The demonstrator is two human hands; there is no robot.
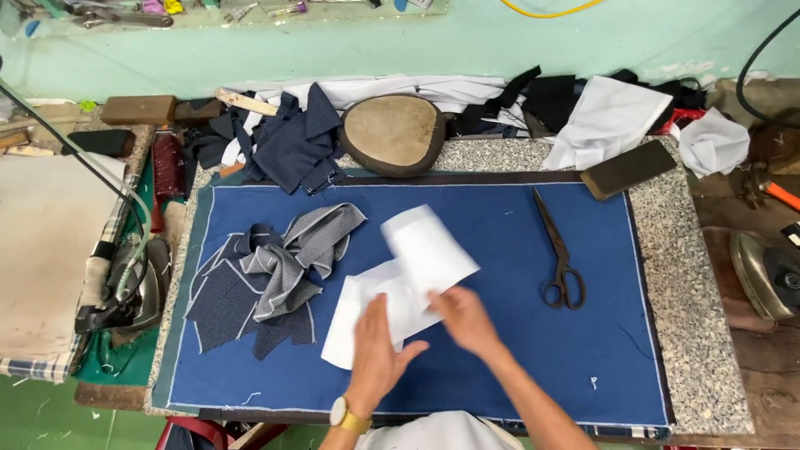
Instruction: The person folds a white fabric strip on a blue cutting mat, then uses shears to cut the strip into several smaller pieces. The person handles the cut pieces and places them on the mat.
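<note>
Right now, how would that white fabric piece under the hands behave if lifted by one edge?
The thin white fabric piece would likely flop: its upper part already curls up off the blue mat. It probably weighs little, since the right hand raises it by fingertips. The left hand pins the rest, suggesting it slides easily.

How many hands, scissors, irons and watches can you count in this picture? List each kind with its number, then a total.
Hands: 2, left hand and right hand
Scissors: 1
Irons: 2, left iron and right iron
Watch: 1
Total: 6
</note>
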